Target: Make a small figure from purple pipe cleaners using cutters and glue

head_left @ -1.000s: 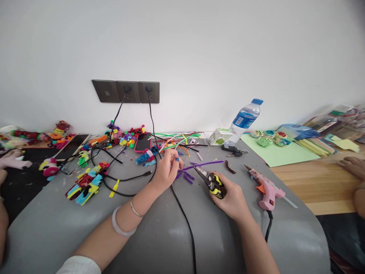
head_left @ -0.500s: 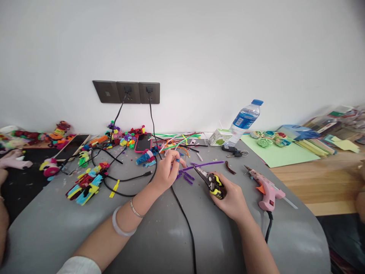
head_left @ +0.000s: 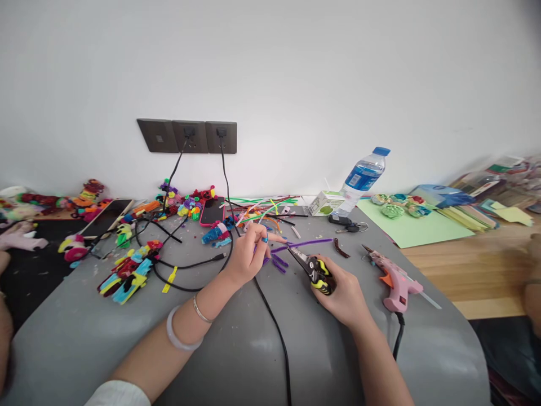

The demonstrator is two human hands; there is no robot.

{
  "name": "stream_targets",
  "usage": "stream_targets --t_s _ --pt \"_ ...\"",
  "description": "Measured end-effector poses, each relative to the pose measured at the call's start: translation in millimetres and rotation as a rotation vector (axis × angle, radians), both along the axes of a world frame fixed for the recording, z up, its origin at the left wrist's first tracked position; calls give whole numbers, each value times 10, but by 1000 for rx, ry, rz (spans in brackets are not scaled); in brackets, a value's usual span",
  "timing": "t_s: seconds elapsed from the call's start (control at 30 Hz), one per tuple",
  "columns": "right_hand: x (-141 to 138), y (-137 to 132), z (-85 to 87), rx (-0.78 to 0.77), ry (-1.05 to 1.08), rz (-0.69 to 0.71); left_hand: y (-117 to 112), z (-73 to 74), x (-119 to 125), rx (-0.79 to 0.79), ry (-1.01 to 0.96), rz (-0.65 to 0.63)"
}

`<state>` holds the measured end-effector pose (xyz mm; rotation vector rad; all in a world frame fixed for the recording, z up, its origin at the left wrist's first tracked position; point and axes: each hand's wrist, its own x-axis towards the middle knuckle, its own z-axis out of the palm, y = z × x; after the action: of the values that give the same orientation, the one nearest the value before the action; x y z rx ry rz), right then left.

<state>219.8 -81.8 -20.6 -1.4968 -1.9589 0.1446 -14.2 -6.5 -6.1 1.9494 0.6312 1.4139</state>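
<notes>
Purple pipe cleaner (head_left: 310,242), thin and fuzzy, lies on the grey table (head_left: 236,349) between my hands. My left hand (head_left: 249,255) has fingers pinched shut on its near end. My right hand (head_left: 343,292) is clamped round the cutters (head_left: 316,269): black-yellow grips, steel nose at the stem. Pink plastic glue gun (head_left: 395,282) sits just right. Bottle (head_left: 361,177) label is blue, text unreadable.

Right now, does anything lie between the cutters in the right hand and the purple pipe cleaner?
Nothing visible does: the cutters in the right hand point at the purple pipe cleaner, tips close beside it.
</notes>
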Motion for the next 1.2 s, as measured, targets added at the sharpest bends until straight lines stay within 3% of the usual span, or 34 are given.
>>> stream_targets --t_s 0.37,1.2 --pt "-9 2 -3 6 9 4 8 -25 17 -64 -60 -47" --pt "-13 -1 9 -2 18 -5 -12 31 16 8 21 9"
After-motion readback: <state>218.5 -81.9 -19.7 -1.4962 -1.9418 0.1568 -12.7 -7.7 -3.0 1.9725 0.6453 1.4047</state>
